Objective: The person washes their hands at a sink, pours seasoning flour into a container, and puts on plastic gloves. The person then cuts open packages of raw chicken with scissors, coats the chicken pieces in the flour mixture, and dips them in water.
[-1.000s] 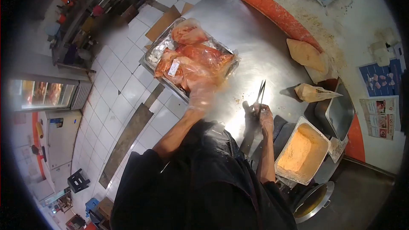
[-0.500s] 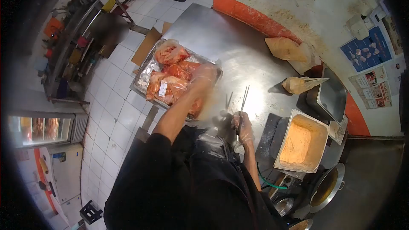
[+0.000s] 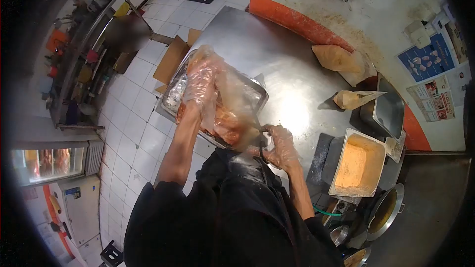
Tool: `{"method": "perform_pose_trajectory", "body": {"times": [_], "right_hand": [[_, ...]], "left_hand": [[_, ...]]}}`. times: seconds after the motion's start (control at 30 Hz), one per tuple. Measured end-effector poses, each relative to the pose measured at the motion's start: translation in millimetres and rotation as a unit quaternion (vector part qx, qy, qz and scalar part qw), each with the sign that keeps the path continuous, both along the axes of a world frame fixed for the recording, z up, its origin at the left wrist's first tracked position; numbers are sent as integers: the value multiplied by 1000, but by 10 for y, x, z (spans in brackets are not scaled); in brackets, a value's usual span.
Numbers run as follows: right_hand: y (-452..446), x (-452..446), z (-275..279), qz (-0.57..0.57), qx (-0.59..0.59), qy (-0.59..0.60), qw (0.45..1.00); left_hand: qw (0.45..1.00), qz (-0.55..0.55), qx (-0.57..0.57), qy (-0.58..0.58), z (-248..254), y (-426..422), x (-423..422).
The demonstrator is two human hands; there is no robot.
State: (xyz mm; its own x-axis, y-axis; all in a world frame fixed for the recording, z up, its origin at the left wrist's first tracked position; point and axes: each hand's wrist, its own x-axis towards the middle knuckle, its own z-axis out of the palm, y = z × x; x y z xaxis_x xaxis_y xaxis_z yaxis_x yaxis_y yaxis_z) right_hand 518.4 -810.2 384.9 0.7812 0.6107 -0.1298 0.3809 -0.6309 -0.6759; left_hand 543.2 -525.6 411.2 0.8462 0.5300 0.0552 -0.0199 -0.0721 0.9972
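Note:
My left hand (image 3: 202, 81), in a clear plastic glove, is over a metal tray (image 3: 262, 94) of raw meat in clear plastic bags. Its fingers are closed on a bag of meat (image 3: 225, 118), and the plastic beside the hand is blurred. Just right of the tray's near corner is my right hand (image 3: 282, 149), also gloved, with fingers curled around a thin, dark two-pronged tool (image 3: 260, 129). The tool's far end reaches toward the meat and is mostly lost in blur.
A steel table (image 3: 237, 34) carries the tray. At right stand a deep pan of orange-yellow powder (image 3: 354, 165), a dark empty-looking pan (image 3: 388, 111) and a pale cone-shaped bag (image 3: 349, 100). Another pale bag (image 3: 334, 59) lies by the wall. A round pot (image 3: 388, 212) sits lower right.
My left hand has moved left and away from me across the tray, over the bags. My right hand has turned, and the tool's prongs have swung from pointing away to the left, toward the tray.

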Motion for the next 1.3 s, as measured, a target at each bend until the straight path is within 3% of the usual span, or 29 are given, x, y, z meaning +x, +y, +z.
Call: {"method": "perform_pose_trajectory", "body": {"times": [0.03, 0.1, 0.23, 0.33, 0.43, 0.5, 0.6, 0.63, 0.67, 0.7, 0.73, 0.8, 0.87, 0.97, 1.0, 1.07, 1.13, 1.2, 1.3], "right_hand": [[29, 36, 73, 24, -3, -37, 999], [134, 126, 314, 42, -10, -53, 998], [251, 338, 439, 57, 1, -134, 989], [162, 630, 648, 34, -52, -145, 987], [38, 913, 809, 90, -136, -155, 974], [78, 1064, 891, 125, -158, -140, 969], [138, 1132, 800, 184, -158, -160, 957], [147, 1143, 651, 169, -122, -132, 969], [162, 1156, 545, 155, -86, -104, 979], [223, 1165, 550, 161, -89, -92, 979], [275, 1164, 576, 168, -90, -94, 977], [382, 1136, 667, 120, -143, 71, 980], [443, 1132, 677, 109, -161, 94, 976], [485, 1135, 666, 199, -47, -239, 949], [546, 1150, 677, 199, -47, -239, 949], [714, 1230, 713, 183, -191, -50, 963], [791, 1244, 737, 204, -173, -61, 962], [875, 1141, 858, 224, -123, -256, 933], [1130, 1171, 786, 268, -206, -182, 923]], "left_hand": [[1000, 1, 0, -1, 122, 0, -24], [987, 58, -149, 32, 371, -57, -95], [985, -9, -161, -63, 466, -200, -131], [990, -30, -133, -45, 532, -233, -39], [987, -56, -147, -25, 449, -258, -18], [993, -85, -78, 14, 472, -313, -49], [998, -67, 0, -19, -28, -190, -19], [997, -59, 26, -29, 5, -184, -15], [998, -33, -47, 1, 60, -179, -26], [992, -4, -121, 29, 167, -181, -38], [992, 2, -123, 26, 229, -174, -58], [989, -17, -147, 14, 300, -138, -108], [988, -25, -150, 23, 278, -85, -115], [988, -32, -147, 36, 199, -133, -104], [989, -25, -141, 42, 157, -163, -107], [992, -32, -122, 11, 35, -125, -107], [994, -35, -103, -22, 13, -72, -109], [985, -30, -166, 25, -4, -53, -148], [995, -28, -94, 1, -284, -61, -109]]}}
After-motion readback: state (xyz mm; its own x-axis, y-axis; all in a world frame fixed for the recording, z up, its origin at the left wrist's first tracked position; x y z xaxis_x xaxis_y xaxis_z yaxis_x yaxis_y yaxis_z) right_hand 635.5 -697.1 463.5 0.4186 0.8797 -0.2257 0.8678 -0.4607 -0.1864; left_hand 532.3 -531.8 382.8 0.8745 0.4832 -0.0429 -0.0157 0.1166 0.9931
